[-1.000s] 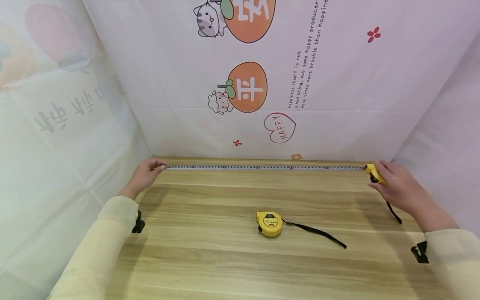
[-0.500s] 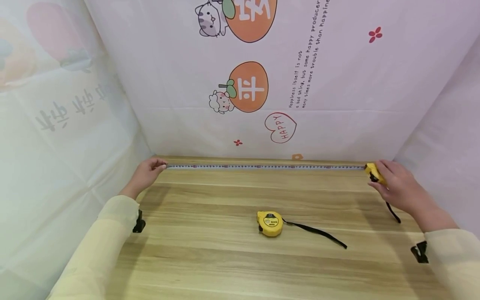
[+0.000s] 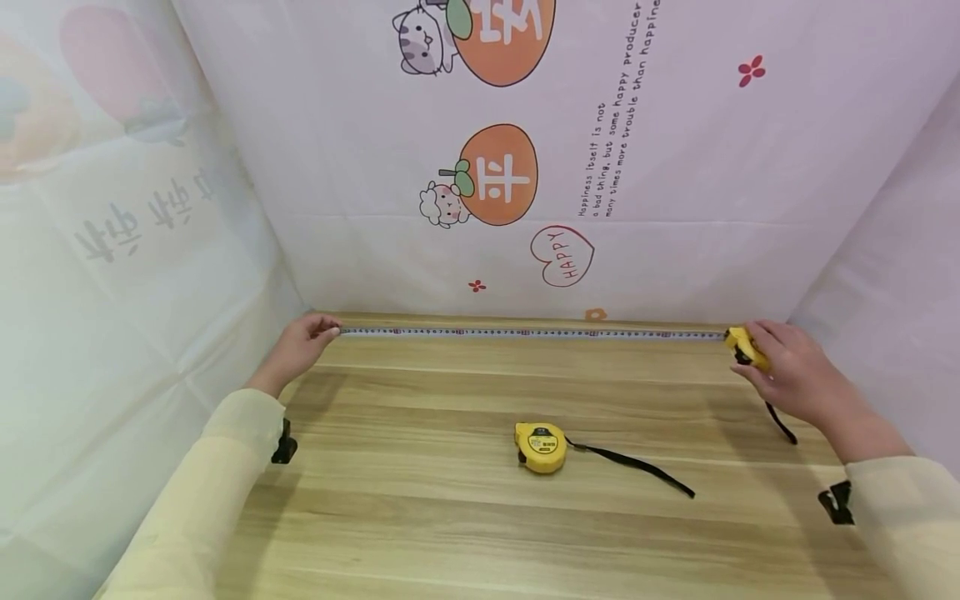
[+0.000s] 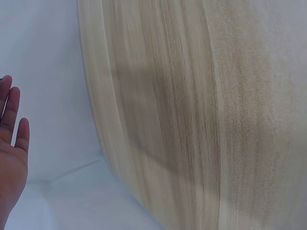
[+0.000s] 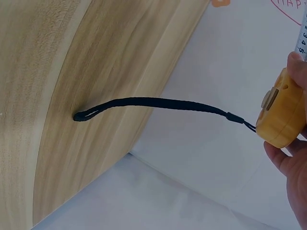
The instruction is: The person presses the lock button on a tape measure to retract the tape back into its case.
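Note:
Along the back of the table a white tape blade [image 3: 525, 333] with printed numbers runs straight between my two hands. My left hand [image 3: 296, 350] pinches its free end between thumb and fingers, near the left back corner. At the other end, my right hand [image 3: 802, 371] grips the yellow tape measure [image 3: 747, 348] that the blade comes out of. The right wrist view shows the yellow case [image 5: 283, 112] up close, its black strap [image 5: 158, 102] hanging down towards the wood. Only part of my left hand [image 4: 12, 158] appears in the left wrist view, at the left edge.
A second yellow tape measure [image 3: 542, 447] lies mid-table, its black strap [image 3: 637, 462] stretched to the right. Printed white cloth [image 3: 375, 250] rises behind the wooden tabletop [image 3: 420, 533], with more white cloth on the left and right sides.
My left hand has shifted a little to the right and my right hand slightly to the left, so the stretch of blade between them is a bit shorter. The second tape measure stays put.

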